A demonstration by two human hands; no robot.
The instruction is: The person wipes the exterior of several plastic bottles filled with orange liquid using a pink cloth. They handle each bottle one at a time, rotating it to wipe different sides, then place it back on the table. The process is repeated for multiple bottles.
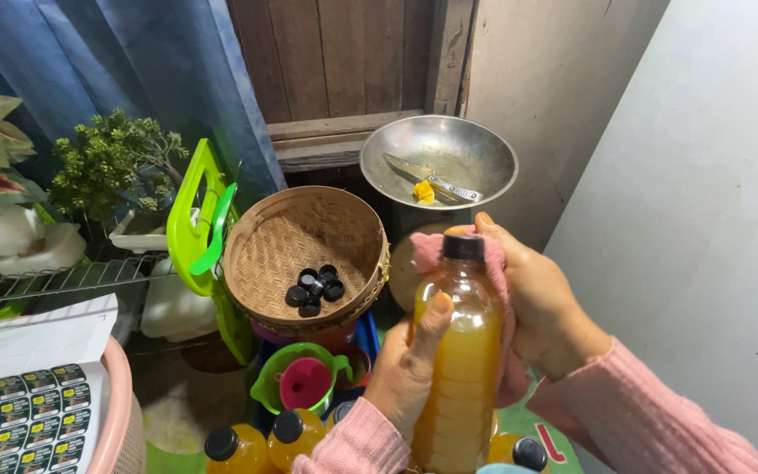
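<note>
Single head view, looking steeply down, close over hands; no second view.

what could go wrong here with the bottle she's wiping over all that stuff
1. The bottle of orange liquid is held up in the air by the left hand alone around its middle, while the right hand rubs a pink cloth near the black cap; if the plastic is wet it might slip.
2. A drop would likely land on the capped bottles right below, or knock the green funnel.
</note>
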